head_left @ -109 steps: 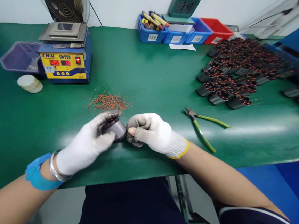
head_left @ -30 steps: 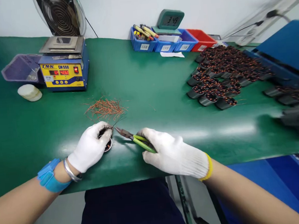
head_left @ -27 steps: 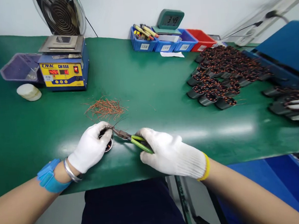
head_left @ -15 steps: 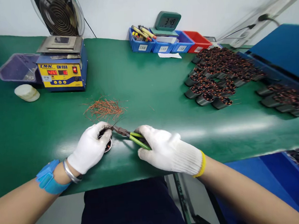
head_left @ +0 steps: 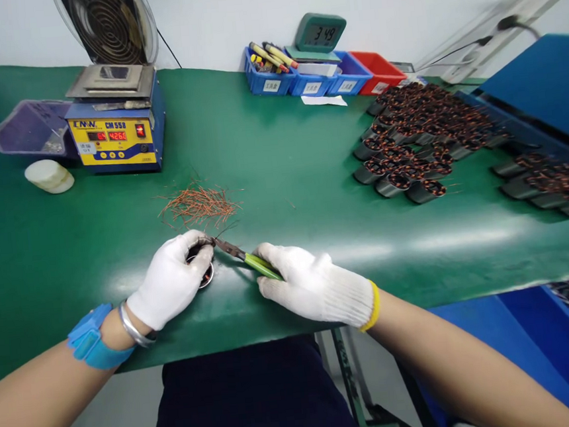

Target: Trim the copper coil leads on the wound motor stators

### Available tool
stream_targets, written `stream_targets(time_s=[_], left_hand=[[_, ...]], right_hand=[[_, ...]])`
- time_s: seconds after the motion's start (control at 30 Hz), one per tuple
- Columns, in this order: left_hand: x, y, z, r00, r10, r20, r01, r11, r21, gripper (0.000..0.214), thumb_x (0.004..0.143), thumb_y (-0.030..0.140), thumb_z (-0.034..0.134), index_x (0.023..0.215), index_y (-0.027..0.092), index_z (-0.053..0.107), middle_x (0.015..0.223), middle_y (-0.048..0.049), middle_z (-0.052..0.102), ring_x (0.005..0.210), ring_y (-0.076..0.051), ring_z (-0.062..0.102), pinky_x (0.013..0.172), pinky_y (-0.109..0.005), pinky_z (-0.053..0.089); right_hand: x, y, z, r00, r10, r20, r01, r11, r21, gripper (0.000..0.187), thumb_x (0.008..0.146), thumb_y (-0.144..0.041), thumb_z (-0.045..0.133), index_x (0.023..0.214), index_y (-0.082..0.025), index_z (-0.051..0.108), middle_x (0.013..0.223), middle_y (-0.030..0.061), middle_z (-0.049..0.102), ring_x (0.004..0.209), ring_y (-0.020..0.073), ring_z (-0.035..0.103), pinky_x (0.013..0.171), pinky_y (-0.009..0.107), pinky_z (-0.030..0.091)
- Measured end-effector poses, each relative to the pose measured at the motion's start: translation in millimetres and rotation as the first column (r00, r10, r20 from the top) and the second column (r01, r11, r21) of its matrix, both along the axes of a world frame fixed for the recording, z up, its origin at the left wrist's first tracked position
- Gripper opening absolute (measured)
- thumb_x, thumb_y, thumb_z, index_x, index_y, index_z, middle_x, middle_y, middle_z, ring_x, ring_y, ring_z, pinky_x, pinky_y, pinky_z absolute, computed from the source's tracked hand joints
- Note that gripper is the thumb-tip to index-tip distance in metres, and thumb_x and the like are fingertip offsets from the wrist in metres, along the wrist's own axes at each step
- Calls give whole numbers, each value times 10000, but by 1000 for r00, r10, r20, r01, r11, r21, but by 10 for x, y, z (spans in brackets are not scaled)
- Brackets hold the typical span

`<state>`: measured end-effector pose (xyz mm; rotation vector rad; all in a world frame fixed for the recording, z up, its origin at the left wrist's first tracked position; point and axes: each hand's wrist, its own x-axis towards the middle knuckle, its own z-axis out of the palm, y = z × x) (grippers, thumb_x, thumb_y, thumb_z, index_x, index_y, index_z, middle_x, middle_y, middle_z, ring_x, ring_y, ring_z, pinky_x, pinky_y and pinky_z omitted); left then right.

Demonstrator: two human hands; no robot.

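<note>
My left hand (head_left: 173, 280), in a white glove, is closed around a small round motor stator (head_left: 206, 277) with copper wire inside its metal ring. My right hand (head_left: 310, 281), in a white knitted glove with a yellow cuff, grips green-handled pliers (head_left: 259, 265). The pliers' jaws meet thin wire at the fingertips of my left hand; the exact contact is partly hidden. Just beyond my left hand lies a loose pile of copper wire clippings (head_left: 201, 206) on the green mat.
A blue-and-yellow solder pot (head_left: 113, 135) stands at the back left beside a purple bin (head_left: 31, 132) and a white sponge-like block (head_left: 49, 176). Blue bins (head_left: 270, 82), a red bin (head_left: 376, 72) and a digital clock (head_left: 321, 34) line the wall. Several similar wound parts (head_left: 421, 128) stand at right.
The plier handles have come closer together as my right hand squeezed and moved slightly left. My left hand keeps its hold, nearly still.
</note>
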<state>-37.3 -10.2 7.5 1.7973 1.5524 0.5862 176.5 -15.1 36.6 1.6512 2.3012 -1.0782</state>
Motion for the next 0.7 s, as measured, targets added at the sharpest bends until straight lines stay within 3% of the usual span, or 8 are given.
stream_targets(time_s=[0.1, 0.23, 0.33, 0.4, 0.53, 0.57, 0.63, 0.7], left_hand=[[-15, -10, 60, 962, 20, -272, -5, 998, 56, 388, 774, 510, 588, 992, 189, 585, 960, -87, 682, 834, -262, 642, 704, -355, 479], [-40, -37, 120, 843, -59, -534, 85, 996, 24, 387, 727, 597, 582, 799, 218, 543, 797, -60, 634, 664, -255, 602, 573, -347, 412], [-55, -46, 121, 829, -84, -552, 119, 992, 28, 316, 756, 532, 563, 734, 219, 528, 770, -47, 616, 619, -216, 584, 560, -321, 402], [-64, -48, 108, 829, -96, -551, 145, 988, 46, 294, 763, 509, 565, 768, 215, 559, 795, -50, 621, 627, -212, 592, 573, -319, 419], [-84, -52, 66, 823, -213, -526, 335, 930, 148, 297, 794, 385, 566, 1007, 188, 632, 943, -88, 656, 796, -248, 632, 717, -350, 477], [-89, -53, 56, 823, -247, -511, 388, 902, 188, 319, 805, 356, 562, 1059, 177, 632, 994, -104, 663, 850, -258, 633, 758, -360, 482], [-96, -53, 42, 826, -301, -476, 458, 851, 257, 341, 830, 334, 549, 1112, 160, 628, 1076, -127, 667, 923, -270, 629, 805, -374, 483], [-94, -56, 43, 832, -312, -458, 467, 840, 276, 370, 839, 350, 554, 1150, 160, 616, 1119, -130, 665, 953, -271, 629, 821, -371, 483]], right_hand=[[18, 26, 9, 1000, -8, -9, 8, 999, -34, 215, 848, -388, 482, 955, -209, 537, 902, 51, 640, 786, 190, 571, 671, 287, 347], [57, 86, 56, 999, -35, 19, 36, 996, -76, 282, 840, -415, 490, 1034, -231, 581, 966, 54, 659, 811, 204, 591, 680, 300, 365], [81, 159, 40, 998, -63, -18, 59, 988, -146, 216, 820, -405, 514, 928, -232, 584, 812, 15, 648, 640, 151, 552, 604, 276, 362], [66, 230, -17, 977, -134, -164, 90, 963, -253, 173, 801, -376, 536, 874, -220, 545, 687, -14, 596, 555, 121, 509, 556, 256, 366], [-95, 415, -168, 779, -357, -516, 81, 873, -481, 225, 748, -365, 601, 839, -220, 455, 607, -49, 515, 516, 105, 491, 505, 237, 400], [-150, 458, -197, 759, -350, -549, 50, 872, -488, 253, 732, -376, 629, 827, -219, 454, 605, -49, 519, 516, 105, 494, 494, 234, 397], [-243, 525, -242, 793, -246, -558, -17, 906, -424, 302, 686, -391, 698, 795, -213, 481, 614, -38, 548, 532, 108, 504, 481, 227, 384], [-297, 553, -272, 834, -142, -534, -40, 948, -315, 317, 648, -387, 737, 792, -207, 519, 651, -27, 582, 565, 112, 514, 493, 225, 382]])
